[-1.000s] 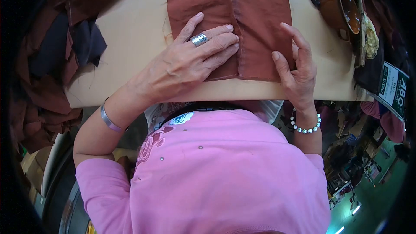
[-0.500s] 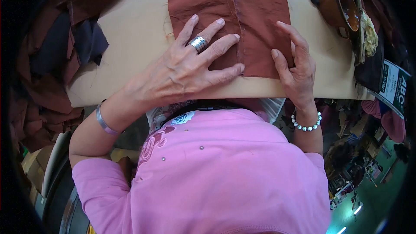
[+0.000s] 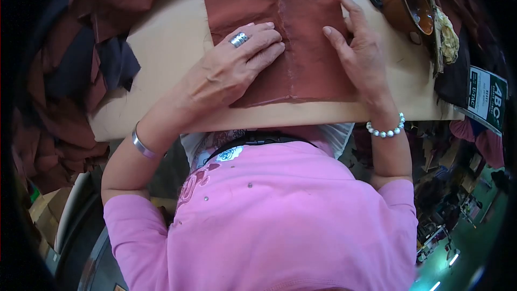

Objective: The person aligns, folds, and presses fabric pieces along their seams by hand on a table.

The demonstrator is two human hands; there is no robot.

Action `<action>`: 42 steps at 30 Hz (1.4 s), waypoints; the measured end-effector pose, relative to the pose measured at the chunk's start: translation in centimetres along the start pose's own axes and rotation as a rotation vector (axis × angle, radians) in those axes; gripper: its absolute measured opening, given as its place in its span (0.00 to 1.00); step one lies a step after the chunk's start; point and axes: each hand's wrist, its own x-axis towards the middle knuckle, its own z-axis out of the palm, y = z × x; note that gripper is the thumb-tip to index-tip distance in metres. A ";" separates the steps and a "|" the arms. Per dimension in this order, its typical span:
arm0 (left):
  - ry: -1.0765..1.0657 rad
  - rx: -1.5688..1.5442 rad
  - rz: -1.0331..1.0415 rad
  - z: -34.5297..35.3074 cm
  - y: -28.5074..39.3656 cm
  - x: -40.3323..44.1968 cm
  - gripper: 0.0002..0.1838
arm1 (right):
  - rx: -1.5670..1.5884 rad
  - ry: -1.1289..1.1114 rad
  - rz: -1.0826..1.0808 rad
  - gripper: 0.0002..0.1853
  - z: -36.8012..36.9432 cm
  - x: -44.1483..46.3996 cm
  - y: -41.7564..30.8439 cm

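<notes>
Head view, nearest first: a pink long-bodied shirt point(image 3: 291, 210) fills the space below both hands, up to the near edge of a pale cream worktop point(image 3: 414, 89). The left hand point(image 3: 229, 67), wearing a wide silver ring point(image 3: 238, 39), lies palm down with fingers pressed together on a reddish-brown woven cloth point(image 3: 315, 59); its thumb is hidden, so I cannot tell whether it pinches anything. The cloth lies on the worktop between the hands, its frayed lengthwise seam just beyond the left fingertips. The right hand point(image 3: 366, 56) is spread, thumb and forefinger apart at the cloth's right edge; whether they touch it is unclear. Left of the left hand is a heap of reddish-brown and dark fabric scraps point(image 3: 46, 113). Right of the right hand and farther out stands a glazed brown mug point(image 3: 395, 9), beside a crumpled pale-yellow lump point(image 3: 447, 37).
</notes>
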 end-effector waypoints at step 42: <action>0.098 -0.117 0.177 -0.4 0.1 0.5 0.20 | 0.013 0.046 -0.197 0.25 0.1 1.0 1.4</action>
